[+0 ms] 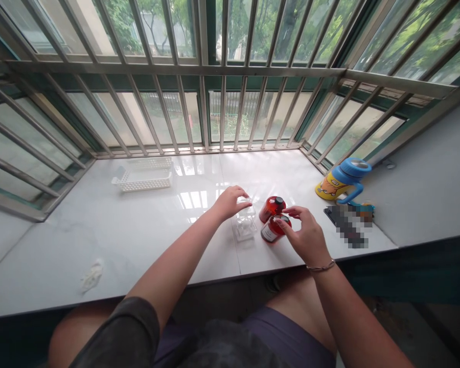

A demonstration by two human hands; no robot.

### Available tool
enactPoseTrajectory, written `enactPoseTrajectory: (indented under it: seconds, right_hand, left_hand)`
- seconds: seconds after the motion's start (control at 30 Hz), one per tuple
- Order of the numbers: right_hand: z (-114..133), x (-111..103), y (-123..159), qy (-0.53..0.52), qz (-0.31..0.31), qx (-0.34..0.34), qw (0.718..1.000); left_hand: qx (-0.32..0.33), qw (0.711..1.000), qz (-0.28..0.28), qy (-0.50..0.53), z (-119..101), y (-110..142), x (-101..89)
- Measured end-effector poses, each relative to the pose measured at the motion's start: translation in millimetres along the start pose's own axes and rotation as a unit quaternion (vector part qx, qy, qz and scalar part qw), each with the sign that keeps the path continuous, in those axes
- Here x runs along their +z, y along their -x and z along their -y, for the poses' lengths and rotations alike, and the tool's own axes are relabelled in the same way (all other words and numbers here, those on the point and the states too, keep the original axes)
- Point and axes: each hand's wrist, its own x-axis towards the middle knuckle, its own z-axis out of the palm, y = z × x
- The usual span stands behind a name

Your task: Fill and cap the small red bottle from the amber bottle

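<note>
Two small red bottles stand side by side on the white sill (pixel 138 225). My right hand (pixel 304 232) has its fingers closed around the top of the nearer red bottle (pixel 271 230). The farther red bottle (pixel 271 207) with a dark cap stands just behind it, untouched. My left hand (pixel 230 201) is curled over the top of a clear plastic container (pixel 244 223) to the left of the bottles.
A white slotted basket (pixel 143 176) lies at the back left. A blue and yellow child's cup (pixel 343 181) stands at the right, with a dark flat object (pixel 347 225) beside it. A crumpled white scrap (pixel 92 275) lies near the front left edge. Metal window bars enclose the sill.
</note>
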Motion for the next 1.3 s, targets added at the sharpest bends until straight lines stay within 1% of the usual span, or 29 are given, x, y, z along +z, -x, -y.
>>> enactPoseTrajectory:
  seconds: [0.07,0.13,0.2,0.3,0.4,0.47,0.57,0.67,0.73,0.8,0.87,0.97,1.07,1.2,1.3]
  right_hand:
    - [2.6,-4.1,-11.5,0.028,0.004,-0.018,0.999]
    - [5.9,-7.4,-27.8,0.061,0.022,-0.026,0.998]
    - [8.8,-9.2,-46.9,0.086,0.064,-0.022,0.994]
    - [10.9,-8.2,-74.2,0.123,0.154,-0.003,0.98]
    - [10.1,-2.3,-92.9,0.187,0.238,-0.002,0.953]
    - [8.4,2.7,-100.2,0.214,0.26,-0.007,0.942]
    - [7.7,7.2,-107.6,0.222,0.25,-0.01,0.942]
    - [16.2,6.1,-115.3,0.228,0.209,-0.006,0.951]
    - [30.1,4.1,-120.6,0.213,0.162,-0.015,0.963]
    - [50.2,4.5,-124.3,0.173,0.127,-0.047,0.976]
    - [74.6,9.5,-124.8,0.126,0.125,-0.084,0.981]
    - [112.8,27.4,-117.3,0.076,0.168,-0.114,0.976]
    - [146.6,52.5,-100.5,0.043,0.226,-0.14,0.963]
    - [179.6,84.2,-71.1,0.033,0.29,-0.194,0.937]
    - [192.3,102.4,-51.1,0.018,0.319,-0.232,0.919]
  left_hand:
    - [0.013,1.0,-0.001,-0.018,-0.9,-3.9,-1.9]
    - [0.017,0.999,-0.011,-0.036,-0.9,-3.8,-5.0]
    - [0.012,0.998,-0.037,-0.057,-0.3,-0.1,-10.4]
    - [-0.01,0.991,-0.097,-0.086,2.6,10.5,-25.5]
    - [-0.028,0.979,-0.16,-0.122,9.6,27.2,-51.6]
    - [-0.034,0.966,-0.196,-0.165,17.1,43.0,-74.2]
    - [-0.051,0.947,-0.225,-0.225,30.6,75.9,-110.7]
    - [-0.086,0.933,-0.229,-0.265,43.2,118.2,-142.3]
    - [-0.115,0.927,-0.221,-0.28,50.0,147.8,-158.3]
    - [-0.136,0.921,-0.222,-0.291,55.2,175.7,-170.6]
    - [-0.147,0.915,-0.229,-0.298,58.8,200.0,-179.7]
    - [-0.162,0.909,-0.238,-0.303,61.0,227.7,-187.6]
    - [-0.177,0.905,-0.239,-0.304,61.3,245.2,-188.1]
    - [-0.182,0.907,-0.234,-0.3,61.6,255.4,-181.1]
    - [-0.197,0.909,-0.232,-0.286,55.9,254.9,-176.0]
